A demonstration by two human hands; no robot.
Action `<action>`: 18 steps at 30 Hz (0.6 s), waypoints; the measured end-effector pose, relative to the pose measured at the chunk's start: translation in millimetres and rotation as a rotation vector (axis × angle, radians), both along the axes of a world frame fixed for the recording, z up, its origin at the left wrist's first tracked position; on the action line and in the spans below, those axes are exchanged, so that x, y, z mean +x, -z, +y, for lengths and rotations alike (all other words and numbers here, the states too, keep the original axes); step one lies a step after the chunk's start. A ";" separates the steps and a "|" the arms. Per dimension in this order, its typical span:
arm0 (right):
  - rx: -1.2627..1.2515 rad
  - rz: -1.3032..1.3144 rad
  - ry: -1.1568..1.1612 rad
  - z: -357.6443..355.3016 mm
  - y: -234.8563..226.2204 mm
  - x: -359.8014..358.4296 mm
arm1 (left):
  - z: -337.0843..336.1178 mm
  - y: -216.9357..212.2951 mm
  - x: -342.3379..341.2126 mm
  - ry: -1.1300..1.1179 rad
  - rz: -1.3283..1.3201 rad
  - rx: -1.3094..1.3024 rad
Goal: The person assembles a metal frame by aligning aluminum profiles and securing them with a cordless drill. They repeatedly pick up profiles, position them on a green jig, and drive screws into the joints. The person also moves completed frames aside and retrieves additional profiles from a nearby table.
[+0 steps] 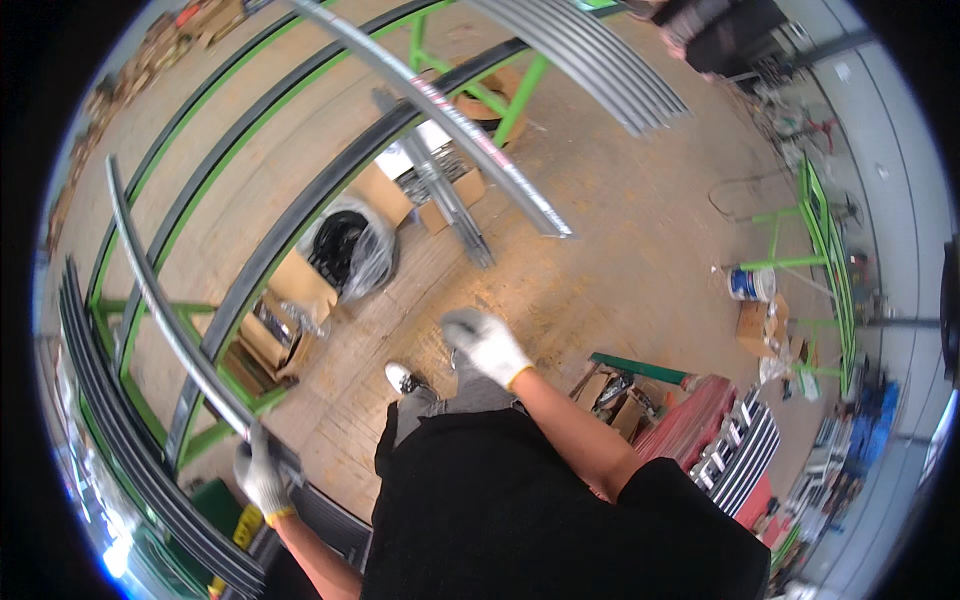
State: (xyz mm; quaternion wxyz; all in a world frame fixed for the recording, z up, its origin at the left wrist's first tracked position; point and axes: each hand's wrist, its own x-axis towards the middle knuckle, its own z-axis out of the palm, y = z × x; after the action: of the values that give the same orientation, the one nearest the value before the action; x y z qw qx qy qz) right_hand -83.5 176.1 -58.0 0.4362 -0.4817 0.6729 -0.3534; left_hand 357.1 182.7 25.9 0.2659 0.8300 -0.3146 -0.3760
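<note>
My left hand [262, 482], in a white knitted glove, is closed round the near end of a long grey metal profile [178, 337]. This profile runs away from me, across the left part of a green rack with dark padded rails [290, 222]. My right hand [488, 345], in a white glove with grey fingertips, is in front of my body over the floor. Its fingers are loosely bent, the thumb stands off from them, and nothing shows in it. Another long profile with a printed strip [465, 130] lies slantwise over the rails, its near end sticking out toward me.
Dark profiles [130, 440] are stacked at the left, and grey ones [590, 60] lie at the far end. Under the rack stand cardboard boxes [380, 190] and a plastic-lined container [370, 260]. A red-wrapped bundle [690, 420] and a white bucket [752, 284] are at the right.
</note>
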 end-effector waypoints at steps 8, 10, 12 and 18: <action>-0.035 -0.512 0.684 1.6 -25.7 -141.6 | -73.6 -52.3 -118.4 0.052 -0.425 -0.391; -0.089 -0.582 0.718 -2.8 -27.5 -152.5 | -105.3 -46.0 -170.3 0.246 -0.178 -0.344; -0.126 -0.611 0.710 -6.9 -28.3 -159.1 | -124.4 -32.1 -233.8 0.445 0.016 -0.399; -0.122 -0.634 0.640 -13.2 -29.5 -166.3 | -171.1 0.1 -399.0 0.644 0.418 -0.091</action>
State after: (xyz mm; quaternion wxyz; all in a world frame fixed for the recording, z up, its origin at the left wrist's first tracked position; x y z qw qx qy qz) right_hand -249.8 162.9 -28.5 0.4602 -0.1422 0.5992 -0.6395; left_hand -41.9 11.6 25.7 0.2293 0.5816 -0.5144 -0.5870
